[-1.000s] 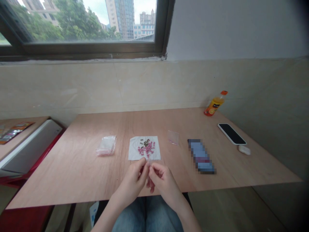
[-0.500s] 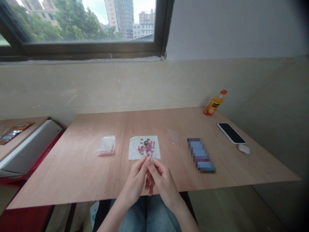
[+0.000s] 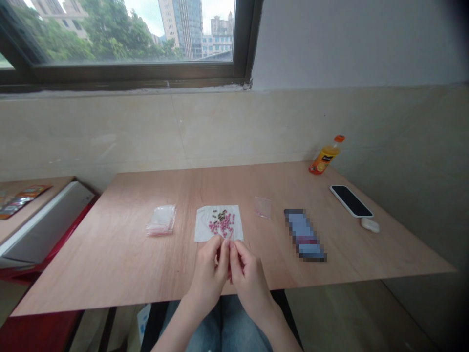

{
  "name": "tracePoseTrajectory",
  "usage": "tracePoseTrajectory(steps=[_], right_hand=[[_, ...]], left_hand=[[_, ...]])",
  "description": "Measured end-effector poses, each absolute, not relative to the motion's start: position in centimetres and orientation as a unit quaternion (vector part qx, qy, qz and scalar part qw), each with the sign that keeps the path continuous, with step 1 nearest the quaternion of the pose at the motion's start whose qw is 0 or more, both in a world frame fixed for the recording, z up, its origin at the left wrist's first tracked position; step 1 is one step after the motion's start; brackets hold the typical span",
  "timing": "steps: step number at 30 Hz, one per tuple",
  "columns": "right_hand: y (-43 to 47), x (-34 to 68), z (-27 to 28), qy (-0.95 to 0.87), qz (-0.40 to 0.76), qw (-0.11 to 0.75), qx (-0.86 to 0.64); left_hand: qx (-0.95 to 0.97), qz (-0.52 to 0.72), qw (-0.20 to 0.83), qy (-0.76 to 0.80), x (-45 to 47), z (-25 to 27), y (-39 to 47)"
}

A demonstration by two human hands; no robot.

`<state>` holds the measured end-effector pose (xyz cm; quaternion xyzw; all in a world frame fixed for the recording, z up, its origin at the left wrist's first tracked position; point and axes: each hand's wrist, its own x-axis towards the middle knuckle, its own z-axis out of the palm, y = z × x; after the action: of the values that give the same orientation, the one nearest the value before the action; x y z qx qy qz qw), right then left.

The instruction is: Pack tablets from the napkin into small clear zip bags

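My left hand and my right hand meet in front of a white sheet, thumbs and fingertips pinched close together. A thin pinkish edge shows at the fingertips, but what they hold is too small and covered to name. Just beyond my fingers, small pink beads and dark greenish tube-shaped pieces lie loose on the sheet. A stack of clear little plastic bags lies to the left. On the right rests a single clear bag with a few pink bits at its lower part.
The wooden table carries a phone with a blurred screen, a white-edged phone and a small white case on the right. An orange drink bottle stands at the back near the wall.
My thumbs and fingertips have shifted and drawn level with each other. The pinkish strip that stuck up between them shows less now. Things on the table stay put.
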<state>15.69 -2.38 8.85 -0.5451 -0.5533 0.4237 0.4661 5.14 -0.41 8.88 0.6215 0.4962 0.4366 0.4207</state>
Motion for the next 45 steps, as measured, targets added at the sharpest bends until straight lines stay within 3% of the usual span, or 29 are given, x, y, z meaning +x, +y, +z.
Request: tracePoseTrajectory(steps=[3,8,12,28,39,45], right_hand=[[-2.3,15.5,8.6,-0.563,0.411,0.475,-0.538],[-2.2,15.3,8.5,-0.549,0.433,0.490,-0.520],[-2.1,15.2,8.6,-0.544,0.444,0.491,-0.515],[-2.0,15.3,8.1,-0.564,0.428,0.462,-0.534],[-2.1,15.1,8.4,-0.525,0.498,0.454,-0.520],[-2.1,14.5,8.6,-0.560,0.414,0.472,-0.541]], left_hand=[[0.619,0.437,0.427,0.493,5.1,9.0,-0.4],[0.532,0.453,0.551,0.456,5.5,8.7,-0.5],[0.502,0.467,0.578,0.443,5.6,8.6,-0.5],[0.521,0.424,0.582,0.459,5.0,8.7,0.5],[0.553,0.431,0.550,0.454,4.7,7.8,0.3],[0.542,0.462,0.534,0.457,4.6,8.2,-0.2]])
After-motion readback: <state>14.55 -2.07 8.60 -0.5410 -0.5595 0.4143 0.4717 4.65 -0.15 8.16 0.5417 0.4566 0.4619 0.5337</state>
